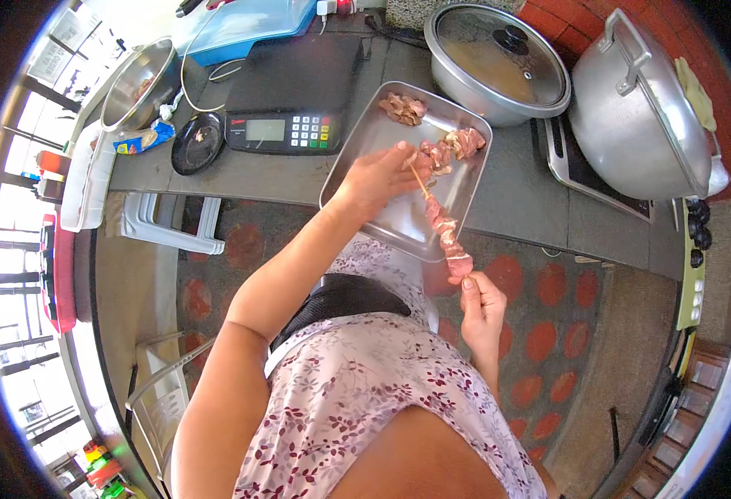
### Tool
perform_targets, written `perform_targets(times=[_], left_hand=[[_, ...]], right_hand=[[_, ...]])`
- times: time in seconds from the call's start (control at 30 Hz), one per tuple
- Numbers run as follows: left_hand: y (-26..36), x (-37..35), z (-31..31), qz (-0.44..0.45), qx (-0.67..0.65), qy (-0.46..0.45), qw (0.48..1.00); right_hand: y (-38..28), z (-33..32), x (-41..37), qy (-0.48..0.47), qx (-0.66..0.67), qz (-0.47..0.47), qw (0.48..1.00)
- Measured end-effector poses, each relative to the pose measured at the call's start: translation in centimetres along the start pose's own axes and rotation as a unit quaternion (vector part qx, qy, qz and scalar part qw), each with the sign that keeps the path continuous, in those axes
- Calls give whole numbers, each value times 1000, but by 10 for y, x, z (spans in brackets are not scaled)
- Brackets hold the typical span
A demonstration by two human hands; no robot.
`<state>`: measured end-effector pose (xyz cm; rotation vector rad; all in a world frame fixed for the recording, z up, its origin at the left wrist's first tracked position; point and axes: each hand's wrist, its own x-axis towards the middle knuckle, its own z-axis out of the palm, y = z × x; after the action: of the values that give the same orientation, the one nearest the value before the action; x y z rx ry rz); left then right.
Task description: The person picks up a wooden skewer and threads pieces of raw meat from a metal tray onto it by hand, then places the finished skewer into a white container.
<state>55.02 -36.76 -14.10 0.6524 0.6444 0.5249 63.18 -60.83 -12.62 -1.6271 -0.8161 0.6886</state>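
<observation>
A meat skewer, raw pink pieces threaded on a thin wooden stick, slants across the near right edge of a metal tray. My left hand is over the tray, its fingers closed around the bare upper part of the stick. At the lower end, my right hand pinches the last piece of meat between thumb and fingers, just outside the tray. Inside the tray lie a small heap of meat at the far left and more raw meat at the right, partly behind my left fingers.
Left of the tray stand a black digital scale, a small black dish and a steel bowl. A glass-lidded pot and a large aluminium pot on a stove are at the right. A white stool stands below the counter.
</observation>
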Motion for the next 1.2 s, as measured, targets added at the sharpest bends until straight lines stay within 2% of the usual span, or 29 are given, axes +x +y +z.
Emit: perform_targets(times=[0.1, 0.3, 0.4, 0.5, 0.6, 0.7, 0.77, 1.2], left_hand=[[3, -4, 3, -12, -65, -30, 997], [-2, -4, 3, -8, -31, -50, 998], [-3, -6, 2, -15, -47, -54, 997], [0, -8, 6, -20, -54, -33, 998], [7, -14, 14, -12, -56, -25, 998], [0, -7, 8, -6, -36, -20, 999], [-2, -8, 8, -9, -48, -30, 998], [1, -12, 14, -11, -78, -36, 996]], right_hand=[[2, 2, 1, 2, -28, -17, 999], [4, 3, 3, 4, -36, -25, 999], [1, 3, 3, 25, -9, 8, 1000], [3, 2, 1, 20, -3, 17, 1000], [2, 2, -1, 12, -28, -18, 999], [-2, 2, -2, -4, -18, -11, 1000], [-3, 1, -2, -20, -41, 32, 998], [-2, 2, -2, -16, -32, 18, 999]])
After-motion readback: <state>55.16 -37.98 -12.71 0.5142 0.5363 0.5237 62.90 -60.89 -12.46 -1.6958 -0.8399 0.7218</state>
